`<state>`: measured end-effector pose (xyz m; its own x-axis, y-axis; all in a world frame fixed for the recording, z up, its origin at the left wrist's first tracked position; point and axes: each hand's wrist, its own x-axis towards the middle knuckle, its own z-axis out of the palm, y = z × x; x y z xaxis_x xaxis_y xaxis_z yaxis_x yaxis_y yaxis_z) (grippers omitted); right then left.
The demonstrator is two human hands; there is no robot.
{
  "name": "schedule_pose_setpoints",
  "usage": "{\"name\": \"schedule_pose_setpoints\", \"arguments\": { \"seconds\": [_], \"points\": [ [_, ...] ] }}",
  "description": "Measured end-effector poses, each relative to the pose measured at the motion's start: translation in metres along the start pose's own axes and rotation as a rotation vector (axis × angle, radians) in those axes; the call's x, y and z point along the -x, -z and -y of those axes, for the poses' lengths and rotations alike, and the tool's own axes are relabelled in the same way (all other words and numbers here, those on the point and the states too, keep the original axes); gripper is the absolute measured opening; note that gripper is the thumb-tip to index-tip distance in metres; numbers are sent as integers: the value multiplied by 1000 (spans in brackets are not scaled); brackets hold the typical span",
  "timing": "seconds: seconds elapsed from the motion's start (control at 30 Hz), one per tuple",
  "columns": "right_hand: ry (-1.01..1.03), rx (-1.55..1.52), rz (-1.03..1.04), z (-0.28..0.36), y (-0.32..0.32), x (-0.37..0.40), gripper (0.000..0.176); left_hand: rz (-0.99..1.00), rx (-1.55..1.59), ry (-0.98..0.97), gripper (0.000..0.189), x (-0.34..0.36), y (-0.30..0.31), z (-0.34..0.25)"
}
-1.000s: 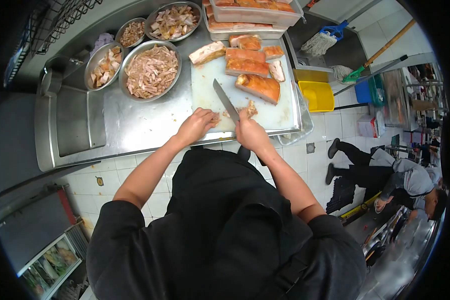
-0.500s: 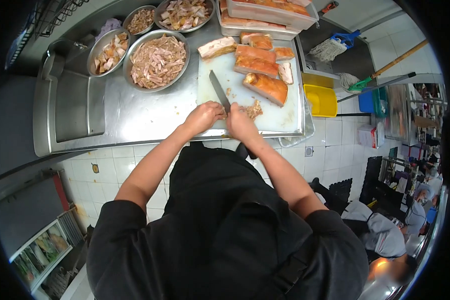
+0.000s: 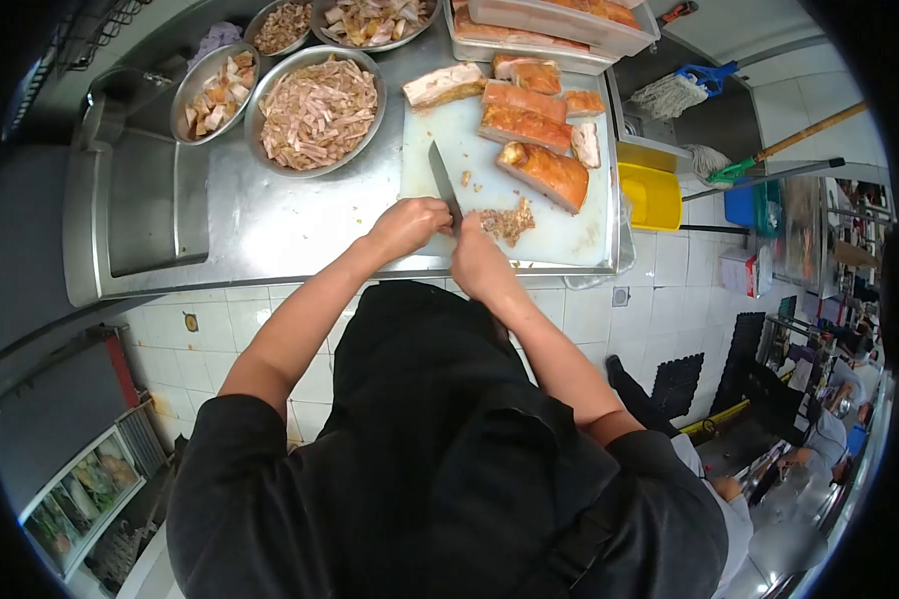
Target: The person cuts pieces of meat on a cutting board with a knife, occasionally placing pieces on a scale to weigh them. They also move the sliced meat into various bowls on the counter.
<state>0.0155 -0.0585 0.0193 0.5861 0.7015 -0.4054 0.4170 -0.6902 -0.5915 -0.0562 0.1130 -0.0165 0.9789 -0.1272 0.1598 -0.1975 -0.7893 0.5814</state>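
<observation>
My right hand (image 3: 480,262) is closed round the handle of a knife (image 3: 444,182), whose blade points away from me over the white cutting board (image 3: 425,225). Beside the blade on the left, my left hand (image 3: 410,226) has its fingers bent together near the board's front edge; what they hold, if anything, is hidden. Chopped meat bits (image 3: 509,222) lie just right of the knife. Farther back on the board are a large browned meat piece (image 3: 547,176) and several other chunks, one of them a pale slab (image 3: 445,86).
A bowl of meat strips (image 3: 317,112) and smaller bowls stand at the back left, near a sink (image 3: 150,215). Plastic tubs of meat (image 3: 559,30) are at the back right. A yellow bin (image 3: 650,197) and mops stand to the right; co-workers are at the lower right.
The view has shifted slightly, moving the board and meat rightward in the frame. My right hand still grips the knife beside my left hand. A co-worker at the lower right has moved.
</observation>
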Motion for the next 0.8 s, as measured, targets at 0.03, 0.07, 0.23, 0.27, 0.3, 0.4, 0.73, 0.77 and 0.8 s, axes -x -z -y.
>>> {"name": "schedule_pose_setpoints", "arguments": {
  "seconds": [0.03,0.07,0.23,0.27,0.3,0.4,0.73,0.77,0.8],
  "points": [
    [10,-51,-71,6,-5,2,22,16,-27,-2,8,0,0,-1],
    [3,-61,-82,7,-2,-2,25,27,-15,1,8,1,0,-2],
    [8,-65,24,10,17,-3,26,-11,13,-11,10,3,1,1],
    [-18,-67,-25,7,-1,-2,25,-30,22,8,10,4,-1,0],
    [-46,-70,-78,0,-13,-2,25,-22,24,2,10,6,-2,-1],
    [76,-52,-138,-7,2,-15,25,-11,3,33,10,10,-3,-3],
    [-42,309,-220,-75,68,103,25,-221,83,183,27,-6,-36,-21],
    [-47,306,-228,-85,67,109,25,-240,81,172,33,-13,-36,-21],
    [-80,323,-243,-96,65,114,27,-258,80,161,41,-20,-36,-21]
  ]
}}
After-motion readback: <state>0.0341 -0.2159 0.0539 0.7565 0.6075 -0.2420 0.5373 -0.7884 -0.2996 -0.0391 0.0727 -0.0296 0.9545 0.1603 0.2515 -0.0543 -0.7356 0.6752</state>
